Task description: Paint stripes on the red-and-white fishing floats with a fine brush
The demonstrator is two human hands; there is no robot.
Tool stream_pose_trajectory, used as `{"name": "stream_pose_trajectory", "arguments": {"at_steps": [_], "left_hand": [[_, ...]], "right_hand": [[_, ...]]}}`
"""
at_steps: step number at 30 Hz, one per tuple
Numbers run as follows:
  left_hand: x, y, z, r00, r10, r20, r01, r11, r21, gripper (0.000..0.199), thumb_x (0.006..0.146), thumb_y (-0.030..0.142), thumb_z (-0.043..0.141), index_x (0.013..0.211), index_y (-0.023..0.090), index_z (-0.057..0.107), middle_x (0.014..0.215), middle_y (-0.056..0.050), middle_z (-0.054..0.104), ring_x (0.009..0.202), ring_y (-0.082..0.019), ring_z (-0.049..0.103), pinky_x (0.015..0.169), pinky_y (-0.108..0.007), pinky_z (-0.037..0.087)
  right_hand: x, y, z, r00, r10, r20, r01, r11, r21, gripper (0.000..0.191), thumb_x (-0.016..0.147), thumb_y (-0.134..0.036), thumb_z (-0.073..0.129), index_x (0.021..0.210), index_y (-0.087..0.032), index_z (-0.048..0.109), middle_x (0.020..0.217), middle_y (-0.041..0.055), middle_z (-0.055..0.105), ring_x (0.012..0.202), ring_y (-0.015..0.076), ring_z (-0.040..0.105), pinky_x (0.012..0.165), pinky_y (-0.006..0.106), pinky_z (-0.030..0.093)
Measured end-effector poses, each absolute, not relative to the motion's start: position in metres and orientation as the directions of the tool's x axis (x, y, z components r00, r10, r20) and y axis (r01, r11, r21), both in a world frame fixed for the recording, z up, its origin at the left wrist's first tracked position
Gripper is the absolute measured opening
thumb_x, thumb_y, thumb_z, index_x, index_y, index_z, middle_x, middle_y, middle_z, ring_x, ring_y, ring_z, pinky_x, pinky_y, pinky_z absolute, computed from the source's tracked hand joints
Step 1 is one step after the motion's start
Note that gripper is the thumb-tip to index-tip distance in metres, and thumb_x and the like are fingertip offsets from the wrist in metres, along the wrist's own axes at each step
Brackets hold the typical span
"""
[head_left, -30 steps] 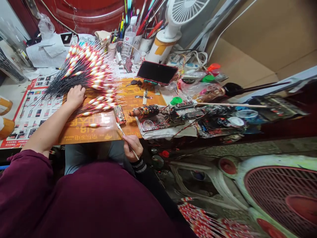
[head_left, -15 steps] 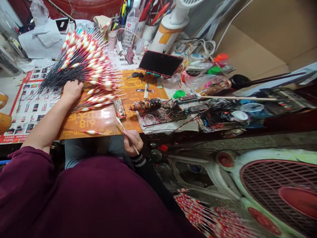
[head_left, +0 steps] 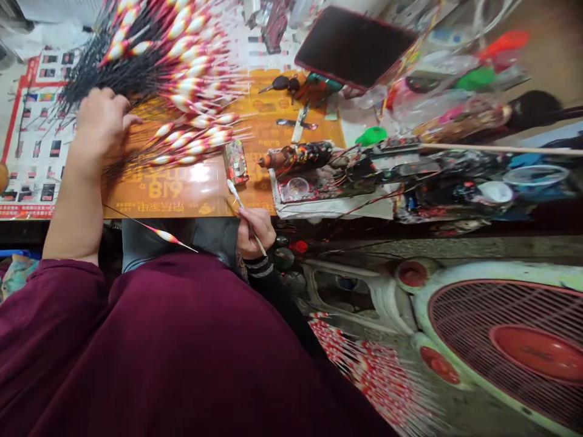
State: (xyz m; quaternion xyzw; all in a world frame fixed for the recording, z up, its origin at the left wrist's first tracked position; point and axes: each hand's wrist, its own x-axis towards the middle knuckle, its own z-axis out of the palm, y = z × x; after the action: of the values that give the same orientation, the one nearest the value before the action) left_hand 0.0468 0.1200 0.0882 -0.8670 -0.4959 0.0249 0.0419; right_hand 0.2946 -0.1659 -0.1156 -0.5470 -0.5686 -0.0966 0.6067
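A big fan of fishing floats (head_left: 182,54), with red, yellow and white bodies on dark stems, lies on the table. My left hand (head_left: 102,124) rests on their dark stems, thumb apart from the bent fingers; some fingertips are hidden. In my right hand (head_left: 255,233), at the table's front edge, is a thin stick with a white tip (head_left: 233,189), held in a pinch and pointing up and left. A small paint-spotted block (head_left: 235,162) lies just beyond that tip. One single float (head_left: 166,235) juts over the front edge, near my left forearm.
A phone (head_left: 355,45) stands behind a set of keys (head_left: 286,84). Right of the block are a paint-stained tool with a pointed tip (head_left: 296,156) and a green lid (head_left: 371,136). Below right stand a fan (head_left: 510,340) and more floats (head_left: 373,370).
The view has tipped and come closer to the table. My left hand has shifted left along the stems, its thumb now apart. The single float now shows beyond the table edge.
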Motion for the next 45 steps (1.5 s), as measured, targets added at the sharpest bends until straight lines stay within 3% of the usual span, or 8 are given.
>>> {"name": "stream_pose_trajectory", "arguments": {"at_steps": [4, 8, 13, 18, 22, 27, 31, 45], "left_hand": [[0.017, 0.081, 0.103, 0.707, 0.705, 0.061, 0.697, -0.708, 0.111, 0.099, 0.111, 0.078, 0.015, 0.131, 0.001, 0.073, 0.126, -0.017, 0.065, 0.139, -0.038, 0.058, 0.113, -0.057, 0.042], [-0.034, 0.032, 0.084, 0.872, 0.448, -0.196, 0.489, -0.784, 0.383, 0.067, 0.096, 0.082, 0.057, 0.117, 0.021, 0.078, 0.125, -0.012, 0.066, 0.125, -0.032, 0.062, 0.113, -0.050, 0.048], [-0.079, -0.007, 0.030, 0.759, 0.610, -0.228, 0.651, -0.715, 0.256, 0.026, 0.096, 0.049, 0.062, 0.103, 0.030, 0.077, 0.118, -0.014, 0.066, 0.117, -0.037, 0.060, 0.108, -0.057, 0.049], [-0.084, -0.012, 0.026, 0.742, 0.668, -0.061, 0.637, -0.672, 0.379, 0.032, 0.103, 0.049, 0.050, 0.089, 0.031, 0.072, 0.101, -0.011, 0.068, 0.102, -0.031, 0.064, 0.096, -0.051, 0.055], [-0.050, 0.001, 0.042, 0.617, 0.780, 0.109, 0.728, -0.618, 0.299, 0.036, 0.109, 0.052, 0.045, 0.095, 0.029, 0.071, 0.101, -0.009, 0.072, 0.102, -0.029, 0.065, 0.100, -0.049, 0.056], [0.010, 0.033, 0.037, 0.599, 0.777, 0.191, 0.755, -0.628, 0.186, 0.027, 0.108, 0.040, 0.056, 0.120, 0.022, 0.073, 0.124, -0.015, 0.070, 0.123, -0.034, 0.061, 0.112, -0.052, 0.051], [0.033, 0.058, 0.025, 0.681, 0.714, 0.165, 0.706, -0.699, 0.109, 0.042, 0.098, 0.032, 0.071, 0.137, 0.019, 0.066, 0.143, -0.018, 0.061, 0.135, -0.037, 0.054, 0.114, -0.050, 0.047], [0.024, 0.084, 0.007, 0.519, 0.786, 0.336, 0.798, -0.586, 0.139, 0.018, 0.101, 0.032, 0.059, 0.105, 0.025, 0.074, 0.111, -0.013, 0.069, 0.113, -0.034, 0.060, 0.101, -0.048, 0.047]], "right_hand": [[0.298, -0.171, -0.119, 0.361, 0.535, 0.764, 0.673, 0.417, -0.610, 0.027, 0.102, -0.025, 0.060, 0.123, -0.031, 0.076, 0.100, 0.0036, 0.079, 0.092, 0.0227, 0.076, 0.088, 0.045, 0.066], [0.298, -0.173, -0.114, 0.364, 0.522, 0.771, 0.689, 0.406, -0.600, 0.027, 0.101, -0.023, 0.059, 0.121, -0.030, 0.075, 0.096, 0.0032, 0.079, 0.085, 0.0222, 0.075, 0.080, 0.044, 0.066], [0.295, -0.172, -0.105, 0.410, 0.524, 0.747, 0.628, 0.431, -0.648, 0.024, 0.101, -0.022, 0.059, 0.116, -0.030, 0.076, 0.091, 0.0025, 0.079, 0.079, 0.0208, 0.075, 0.075, 0.041, 0.066], [0.290, -0.172, -0.097, 0.529, 0.529, 0.663, 0.513, 0.424, -0.747, 0.020, 0.103, -0.025, 0.059, 0.109, -0.029, 0.077, 0.086, 0.0019, 0.078, 0.071, 0.0184, 0.071, 0.065, 0.037, 0.062], [0.285, -0.169, -0.091, 0.634, 0.500, 0.590, 0.448, 0.384, -0.807, 0.019, 0.103, -0.029, 0.059, 0.103, -0.025, 0.078, 0.083, 0.0031, 0.076, 0.067, 0.0169, 0.069, 0.057, 0.033, 0.058], [0.280, -0.164, -0.089, 0.704, 0.480, 0.523, 0.331, 0.430, -0.840, 0.019, 0.102, -0.025, 0.061, 0.102, -0.024, 0.080, 0.083, 0.0019, 0.078, 0.065, 0.0138, 0.068, 0.056, 0.028, 0.054], [0.281, -0.164, -0.090, 0.708, 0.513, 0.485, 0.284, 0.422, -0.861, 0.019, 0.101, -0.027, 0.063, 0.101, -0.024, 0.081, 0.083, 0.0014, 0.079, 0.066, 0.0136, 0.069, 0.057, 0.027, 0.055], [0.287, -0.168, -0.079, 0.728, 0.552, 0.406, 0.173, 0.425, -0.888, 0.019, 0.099, -0.036, 0.068, 0.100, -0.026, 0.083, 0.083, 0.0017, 0.081, 0.067, 0.0139, 0.070, 0.060, 0.029, 0.056]]}}
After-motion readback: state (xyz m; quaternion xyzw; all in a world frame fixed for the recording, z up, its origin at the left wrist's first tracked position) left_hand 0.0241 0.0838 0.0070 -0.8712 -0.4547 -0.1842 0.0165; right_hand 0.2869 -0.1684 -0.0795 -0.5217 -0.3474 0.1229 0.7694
